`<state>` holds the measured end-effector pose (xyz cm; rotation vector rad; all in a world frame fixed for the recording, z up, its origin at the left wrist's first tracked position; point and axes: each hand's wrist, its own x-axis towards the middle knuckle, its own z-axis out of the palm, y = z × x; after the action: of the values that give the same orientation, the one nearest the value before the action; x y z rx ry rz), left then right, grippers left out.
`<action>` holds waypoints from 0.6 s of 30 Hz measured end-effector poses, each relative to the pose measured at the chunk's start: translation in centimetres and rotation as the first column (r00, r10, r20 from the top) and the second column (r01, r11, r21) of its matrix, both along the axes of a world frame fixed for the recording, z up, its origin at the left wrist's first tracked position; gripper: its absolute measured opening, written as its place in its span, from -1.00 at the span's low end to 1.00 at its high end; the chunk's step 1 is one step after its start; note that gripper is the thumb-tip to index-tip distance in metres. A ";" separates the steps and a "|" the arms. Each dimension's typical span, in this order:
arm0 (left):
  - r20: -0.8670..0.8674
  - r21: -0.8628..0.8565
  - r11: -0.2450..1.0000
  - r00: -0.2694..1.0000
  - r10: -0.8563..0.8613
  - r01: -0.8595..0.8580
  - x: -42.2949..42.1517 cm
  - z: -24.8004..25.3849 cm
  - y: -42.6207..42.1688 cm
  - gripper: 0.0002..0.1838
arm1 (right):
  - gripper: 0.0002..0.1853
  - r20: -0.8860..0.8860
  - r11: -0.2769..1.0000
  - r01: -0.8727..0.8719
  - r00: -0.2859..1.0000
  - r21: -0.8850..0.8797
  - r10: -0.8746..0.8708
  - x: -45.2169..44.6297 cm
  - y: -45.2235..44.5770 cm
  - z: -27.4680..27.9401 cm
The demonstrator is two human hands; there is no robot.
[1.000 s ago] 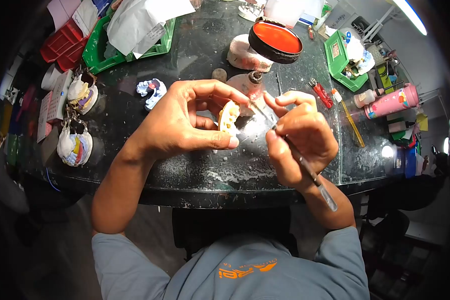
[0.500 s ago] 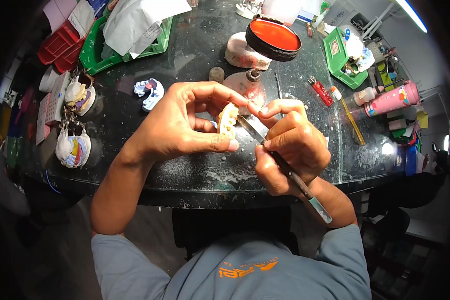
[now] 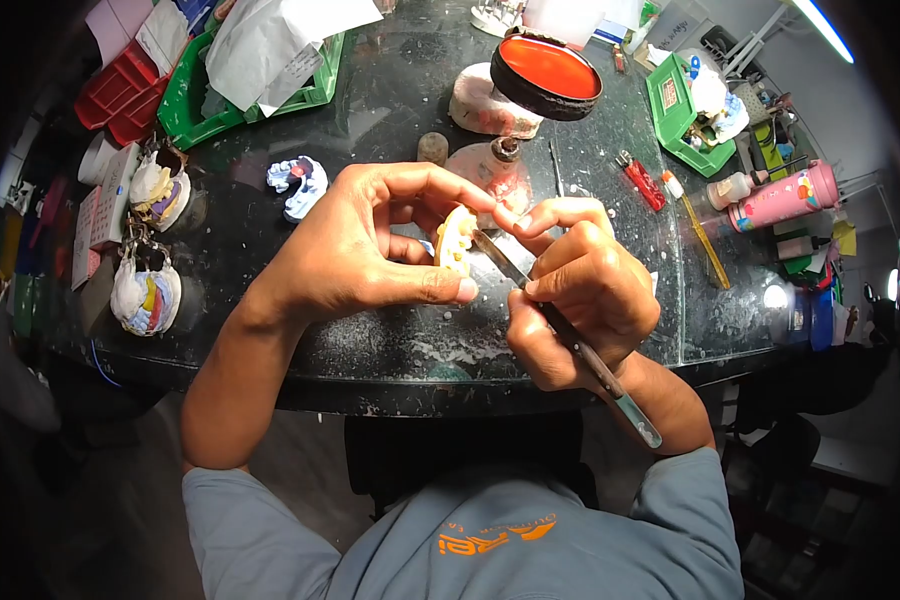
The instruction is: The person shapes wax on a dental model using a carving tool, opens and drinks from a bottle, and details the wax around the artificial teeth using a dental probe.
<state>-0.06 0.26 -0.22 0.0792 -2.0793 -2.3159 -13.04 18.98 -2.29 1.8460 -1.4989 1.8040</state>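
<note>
Showing pale yellow, curved dental model (image 3: 455, 241)

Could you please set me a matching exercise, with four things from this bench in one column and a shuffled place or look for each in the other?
Things:
1. Dental model
2. Slim bladed tool
3. Round black tin
4. Bottle

Places or looks:
A. Red inside
B. In the right hand
C. Pink, with a colourful pattern
D. In the left hand

Right pairs: 1-D, 2-B, 3-A, 4-C
</note>
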 end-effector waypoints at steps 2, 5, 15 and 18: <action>-0.001 -0.003 1.000 1.000 -0.002 0.002 0.0 0.0 0.0 -0.36 | -0.78 -0.006 1.000 0.001 1.000 0.001 -0.001 0.0 0.0 0.0; 0.005 -0.010 1.000 1.000 -0.003 0.003 0.0 0.2 0.0 -0.36 | -0.78 0.002 1.000 0.010 1.000 -0.004 -0.010 0.0 0.0 -0.1; 0.008 0.014 1.000 1.000 0.014 -0.014 0.0 -0.1 0.0 -0.34 | -0.79 0.002 1.000 0.028 1.000 0.002 -0.028 0.2 0.0 0.1; 0.006 0.007 1.000 1.000 0.013 -0.013 0.0 -0.1 0.1 -0.34 | -0.79 -0.003 0.999 0.032 0.999 0.004 -0.032 0.2 0.1 0.1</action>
<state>-0.06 0.31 -0.32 0.0996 -2.0673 -2.3182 -12.88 19.03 -2.17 1.8155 -1.5229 1.7846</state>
